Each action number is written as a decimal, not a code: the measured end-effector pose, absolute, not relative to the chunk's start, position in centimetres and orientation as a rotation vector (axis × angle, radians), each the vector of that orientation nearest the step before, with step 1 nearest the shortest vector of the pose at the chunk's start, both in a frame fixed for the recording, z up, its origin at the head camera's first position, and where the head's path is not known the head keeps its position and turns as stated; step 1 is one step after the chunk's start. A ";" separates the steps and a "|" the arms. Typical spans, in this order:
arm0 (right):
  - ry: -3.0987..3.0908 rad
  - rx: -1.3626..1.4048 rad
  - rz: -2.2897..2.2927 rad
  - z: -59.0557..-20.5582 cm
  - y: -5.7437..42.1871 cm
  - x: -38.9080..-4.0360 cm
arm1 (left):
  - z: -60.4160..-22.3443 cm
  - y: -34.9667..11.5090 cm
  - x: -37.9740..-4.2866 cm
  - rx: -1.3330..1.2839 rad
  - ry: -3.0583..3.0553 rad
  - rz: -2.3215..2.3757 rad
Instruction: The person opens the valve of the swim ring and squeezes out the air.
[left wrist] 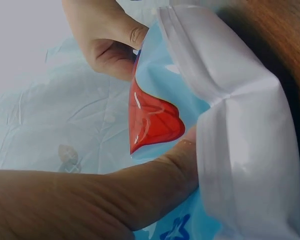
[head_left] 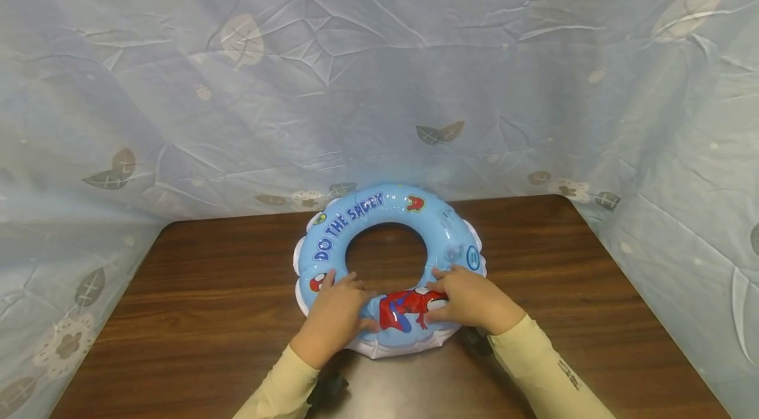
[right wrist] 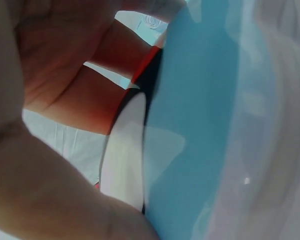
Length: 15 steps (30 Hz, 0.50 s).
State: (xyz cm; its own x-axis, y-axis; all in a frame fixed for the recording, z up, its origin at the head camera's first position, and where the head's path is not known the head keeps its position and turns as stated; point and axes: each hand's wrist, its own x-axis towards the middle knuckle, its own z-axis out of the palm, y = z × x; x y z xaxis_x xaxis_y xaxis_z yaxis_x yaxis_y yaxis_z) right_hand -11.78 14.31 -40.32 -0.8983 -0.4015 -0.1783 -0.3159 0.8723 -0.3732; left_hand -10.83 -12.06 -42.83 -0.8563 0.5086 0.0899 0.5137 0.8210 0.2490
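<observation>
The right wrist view cuts off the blurred inflatable ring [right wrist: 197, 115].

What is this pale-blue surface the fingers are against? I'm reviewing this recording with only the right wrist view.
Observer: It belongs to a ring; the head view shows its open middle.
Operator: I can't find the left grip. Where is it?
Observer: In the head view, the left grip touches the near left part of the ring.
Operator: And what is underneath? My view shows none of it.
Observer: A brown wood-grain table.
</observation>
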 end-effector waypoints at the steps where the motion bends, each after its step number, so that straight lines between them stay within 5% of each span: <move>1: 2.794 -0.544 -0.491 -40.3 14.3 -11.8 | -42.7 -12.0 -10.8 -0.831 -2.982 -0.407; 15: 2.817 -0.541 -0.441 -40.1 14.2 -11.9 | -42.8 -11.7 -10.8 -0.874 -2.981 -0.246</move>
State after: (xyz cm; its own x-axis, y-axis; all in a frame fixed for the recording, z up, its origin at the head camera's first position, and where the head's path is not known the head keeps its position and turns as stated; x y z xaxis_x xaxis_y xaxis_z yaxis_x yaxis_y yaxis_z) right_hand -11.88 14.15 -40.14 -0.9031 -0.3924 -0.1743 -0.3205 0.8862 -0.3347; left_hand -10.79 -11.75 -42.77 -0.8424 0.5345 0.0685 0.5385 0.8303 0.1438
